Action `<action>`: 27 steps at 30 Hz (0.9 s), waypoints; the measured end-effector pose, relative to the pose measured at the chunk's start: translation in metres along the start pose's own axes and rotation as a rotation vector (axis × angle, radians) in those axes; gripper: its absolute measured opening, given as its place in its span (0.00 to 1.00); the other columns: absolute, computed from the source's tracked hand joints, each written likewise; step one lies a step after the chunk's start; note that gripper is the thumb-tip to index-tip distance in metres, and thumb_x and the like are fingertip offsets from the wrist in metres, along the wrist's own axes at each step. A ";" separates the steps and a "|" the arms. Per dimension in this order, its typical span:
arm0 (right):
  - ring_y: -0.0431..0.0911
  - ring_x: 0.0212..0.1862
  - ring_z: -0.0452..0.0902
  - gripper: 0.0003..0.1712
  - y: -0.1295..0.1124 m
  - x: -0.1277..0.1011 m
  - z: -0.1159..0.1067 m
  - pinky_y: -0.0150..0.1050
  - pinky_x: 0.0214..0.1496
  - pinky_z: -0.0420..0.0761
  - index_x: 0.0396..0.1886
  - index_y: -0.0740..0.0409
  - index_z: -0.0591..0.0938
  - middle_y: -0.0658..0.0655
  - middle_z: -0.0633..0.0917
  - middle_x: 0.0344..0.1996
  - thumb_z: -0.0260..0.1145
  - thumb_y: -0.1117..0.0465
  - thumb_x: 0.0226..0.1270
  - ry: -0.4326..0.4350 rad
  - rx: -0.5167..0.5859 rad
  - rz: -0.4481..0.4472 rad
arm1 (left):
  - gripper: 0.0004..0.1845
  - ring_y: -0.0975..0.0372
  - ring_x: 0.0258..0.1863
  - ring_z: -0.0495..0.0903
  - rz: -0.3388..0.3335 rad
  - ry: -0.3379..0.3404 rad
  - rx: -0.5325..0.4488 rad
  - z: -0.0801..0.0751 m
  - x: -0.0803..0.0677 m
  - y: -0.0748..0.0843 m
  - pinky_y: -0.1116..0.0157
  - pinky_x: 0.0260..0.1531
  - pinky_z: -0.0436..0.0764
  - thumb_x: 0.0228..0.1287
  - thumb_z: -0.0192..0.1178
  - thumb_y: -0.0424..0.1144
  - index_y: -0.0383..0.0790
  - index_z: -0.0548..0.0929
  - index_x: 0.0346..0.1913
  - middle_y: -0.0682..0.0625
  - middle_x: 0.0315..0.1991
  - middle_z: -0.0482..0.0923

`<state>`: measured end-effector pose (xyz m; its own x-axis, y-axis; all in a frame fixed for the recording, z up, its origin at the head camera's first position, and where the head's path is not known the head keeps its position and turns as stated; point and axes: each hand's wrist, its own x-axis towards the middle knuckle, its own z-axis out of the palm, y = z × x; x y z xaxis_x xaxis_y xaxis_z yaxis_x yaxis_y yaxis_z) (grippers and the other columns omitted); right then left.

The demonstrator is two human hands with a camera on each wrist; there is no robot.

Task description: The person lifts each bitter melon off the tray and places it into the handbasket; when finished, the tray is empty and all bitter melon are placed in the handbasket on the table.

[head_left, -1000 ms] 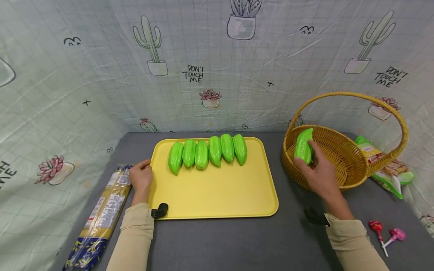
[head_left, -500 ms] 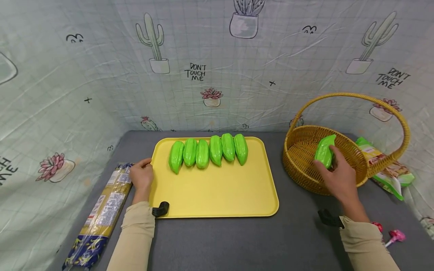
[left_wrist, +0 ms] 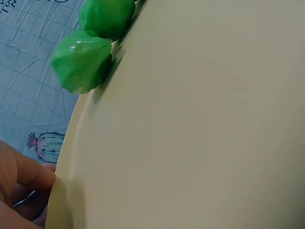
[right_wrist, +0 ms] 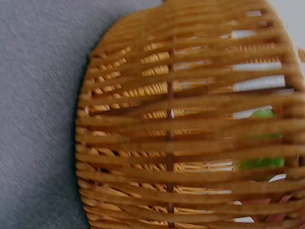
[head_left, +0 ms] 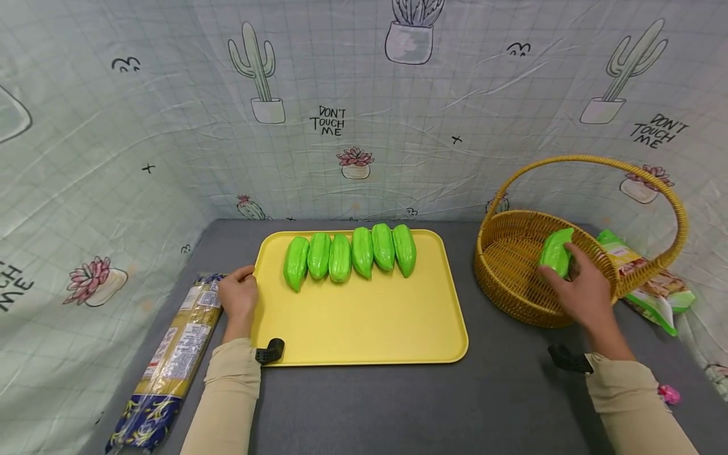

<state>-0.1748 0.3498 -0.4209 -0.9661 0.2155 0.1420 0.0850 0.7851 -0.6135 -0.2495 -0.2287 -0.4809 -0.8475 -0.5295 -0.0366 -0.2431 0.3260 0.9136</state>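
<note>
Green gourd (head_left: 555, 251) is held by the right hand (head_left: 582, 294) inside the basket (head_left: 514, 297), over its right half; the fingers (head_left: 576, 254) are curled round the gourd's near side, with the thumb on its left. Whether the gourd touches the basket floor cannot be told. Through the woven wall in the right wrist view a patch of green (right_wrist: 261, 162) is seen, blurred. The basket stands on the grey desk (head_left: 398, 404), right of the yellow tray (head_left: 364, 328) and apart from it, and its arched handle (head_left: 591, 161) rises above the hand.

Six more gourds (head_left: 350, 254) are laid side by side in a row along the far edge of the tray, touching one another. The tray's left edge is gripped by the left hand (head_left: 239, 297), the thumb over the rim and the fingers curled beneath; in the left wrist view the thumb (left_wrist: 28, 174) is seen pressed against the rim (left_wrist: 64, 171), with two gourds (left_wrist: 83, 64) beyond.

A long pasta packet (head_left: 170, 360) lies on the desk just left of the left hand. A green snack bag (head_left: 654, 291) lies behind the basket at the right, partly hidden by it. A pink lollipop (head_left: 670, 394) is seen near the right sleeve (head_left: 631, 411). A cactus-printed cloth (head_left: 341, 114) hangs behind the desk.
</note>
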 end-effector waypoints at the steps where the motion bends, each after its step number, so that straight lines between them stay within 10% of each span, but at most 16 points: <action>1: 0.80 0.62 0.68 0.48 0.002 0.002 -0.002 0.70 0.52 0.74 0.82 0.68 0.50 0.85 0.65 0.68 0.57 0.45 0.78 -0.012 0.004 0.004 | 0.20 0.41 0.58 0.78 0.002 -0.005 -0.002 0.000 0.000 0.000 0.49 0.56 0.77 0.75 0.46 0.29 0.29 0.82 0.61 0.30 0.61 0.79; 27: 0.80 0.64 0.63 0.52 0.012 0.028 -0.010 0.69 0.56 0.72 0.80 0.74 0.45 0.88 0.60 0.69 0.55 0.41 0.79 -0.286 -0.060 0.053 | 0.21 0.40 0.59 0.78 0.034 -0.023 -0.006 0.000 0.001 -0.005 0.48 0.57 0.78 0.77 0.45 0.30 0.29 0.81 0.64 0.30 0.63 0.78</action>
<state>-0.1985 0.3707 -0.4167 -0.9887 0.0908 -0.1189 0.1426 0.8117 -0.5663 -0.2487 -0.2309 -0.4850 -0.8658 -0.5003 -0.0144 -0.2109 0.3386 0.9170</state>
